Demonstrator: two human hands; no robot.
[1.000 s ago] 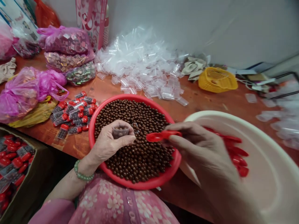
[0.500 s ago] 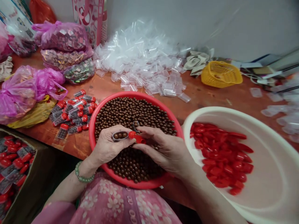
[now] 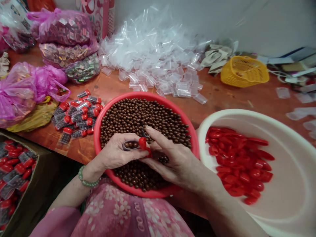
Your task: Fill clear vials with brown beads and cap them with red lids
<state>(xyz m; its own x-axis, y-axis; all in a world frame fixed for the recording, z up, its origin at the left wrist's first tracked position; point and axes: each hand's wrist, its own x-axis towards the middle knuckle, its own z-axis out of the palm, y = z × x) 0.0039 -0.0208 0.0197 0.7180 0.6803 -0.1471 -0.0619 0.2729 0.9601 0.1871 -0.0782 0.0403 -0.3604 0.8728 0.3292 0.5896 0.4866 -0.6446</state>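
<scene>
My left hand [image 3: 120,149] is closed around a small clear plastic container [image 3: 124,146], its open mouth facing up and brown balls [image 3: 130,144] showing inside. Right beside it, my right hand [image 3: 170,156] pinches red plastic caps [image 3: 142,143] close to the left fingertips. A second clear container [image 3: 145,130] shows its rim by my right index fingertip; whether that finger grips it I cannot tell. Both hands are over a red basin [image 3: 195,144] full of shiny brown balls [image 3: 140,115].
To the right, a white basin [image 3: 291,171] holds loose red caps [image 3: 239,164]. Clear empty containers [image 3: 158,62] are heaped behind. Capped, filled containers [image 3: 79,115] lie at left, near pink bags [image 3: 17,92] and a carton [image 3: 32,194] of more. A yellow basket [image 3: 244,72] stands at back right.
The red caps between my hands have tilted more upright. My right index finger has stretched toward the second container's rim. The view has shifted slightly.
</scene>
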